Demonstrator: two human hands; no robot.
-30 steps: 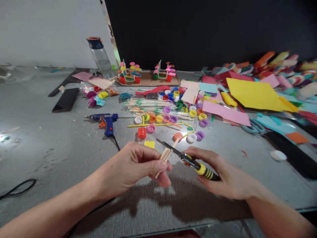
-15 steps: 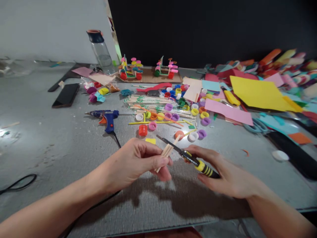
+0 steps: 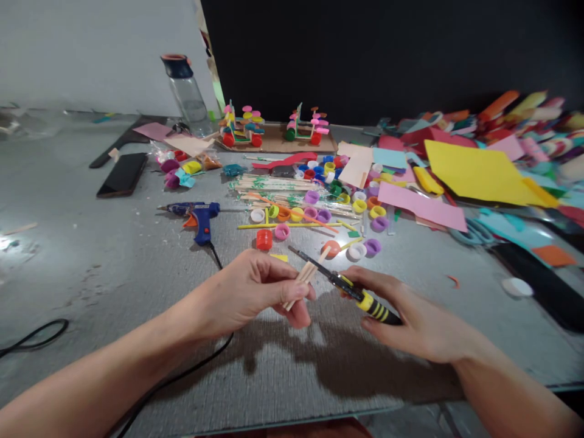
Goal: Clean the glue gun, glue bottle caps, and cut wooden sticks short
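Note:
My left hand (image 3: 269, 289) pinches a small bundle of short wooden sticks (image 3: 300, 286) between thumb and fingers, one sticking out beyond the others. In my right hand (image 3: 406, 310) is a pair of scissors (image 3: 335, 280) with black-and-yellow striped handles. Their narrow dark blades point up and left, across the sticks just past my left fingertips. I cannot tell whether the blades touch the wood. Just beyond the hands are an orange cap (image 3: 331, 248), a red cap (image 3: 264, 239) and a yellow piece (image 3: 279, 258), partly hidden by my left hand.
A blue glue gun (image 3: 201, 222) lies at left, its cord running under my left arm. Farther back are a phone (image 3: 122, 175), a water bottle (image 3: 187, 91), packed sticks (image 3: 278, 187), bottle caps and two small model vehicles (image 3: 243, 131). Coloured paper (image 3: 479, 173) covers the right.
My left hand and the sticks have shifted slightly up and left. The scissors have barely moved, and both hands keep their hold.

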